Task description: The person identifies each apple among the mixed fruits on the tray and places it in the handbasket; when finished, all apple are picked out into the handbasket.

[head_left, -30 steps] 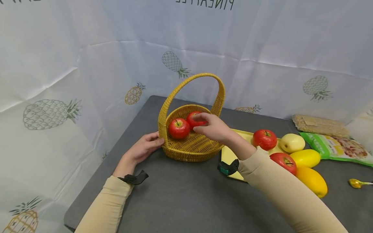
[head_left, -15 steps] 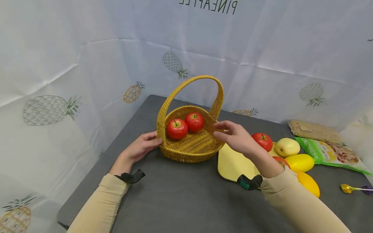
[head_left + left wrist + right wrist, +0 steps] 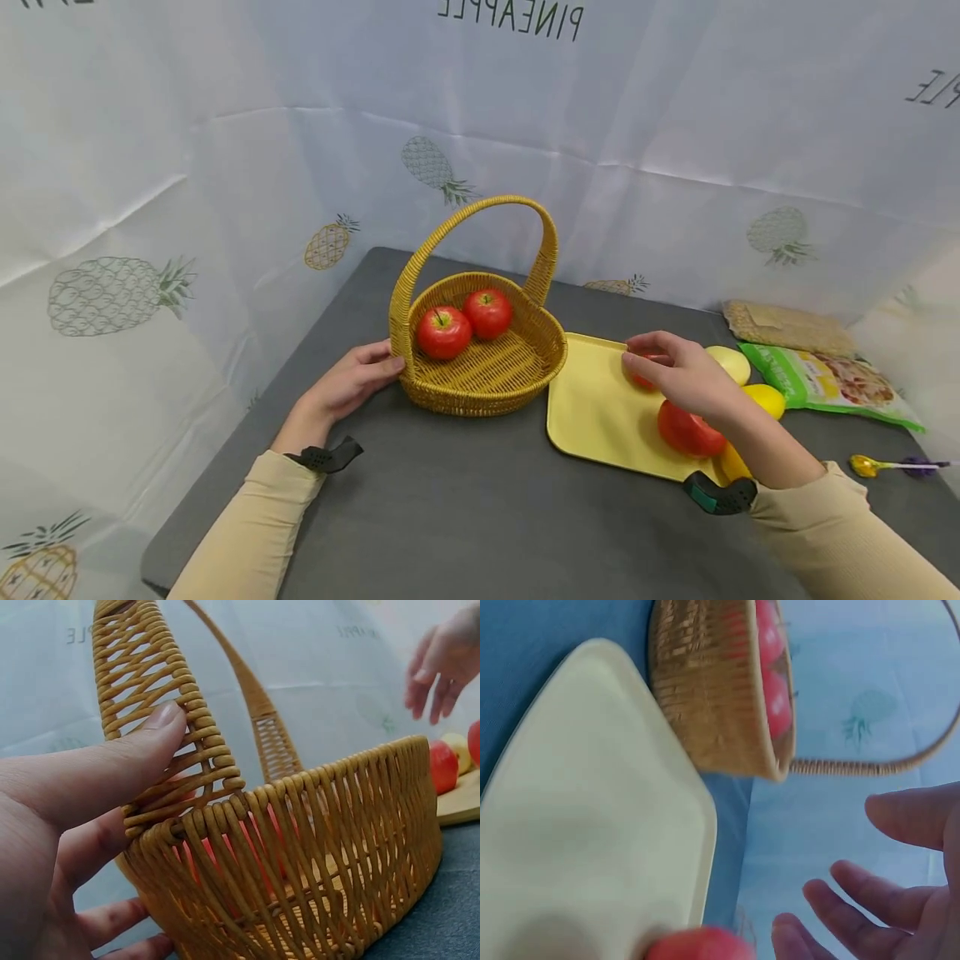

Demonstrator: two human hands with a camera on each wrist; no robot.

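Note:
A woven yellow basket (image 3: 525, 375) with a tall handle stands on the grey table and holds two red apples (image 3: 444, 331) (image 3: 487, 312). My left hand (image 3: 367, 375) rests against its left side, thumb (image 3: 161, 731) pressed straight on the handle base (image 3: 187, 772), fingers along the wall. My right hand (image 3: 656, 360) hovers with spread, relaxed fingers (image 3: 855, 896) just over a red apple (image 3: 640, 381) on the yellow tray (image 3: 592, 408); it holds nothing. A second red apple (image 3: 688, 431) lies on the tray under my right wrist.
A pale apple (image 3: 731, 362) and two yellow fruits (image 3: 767, 398) (image 3: 731, 464) sit at the tray's right end. Two food bags (image 3: 787, 325) (image 3: 832, 379) and a spoon (image 3: 870, 464) lie at the far right. A pineapple-print cloth backs the table.
My right hand let go of the second apple in the basket, drew out, and moved right to hover over a red apple on the tray. The left hand stayed on the basket.

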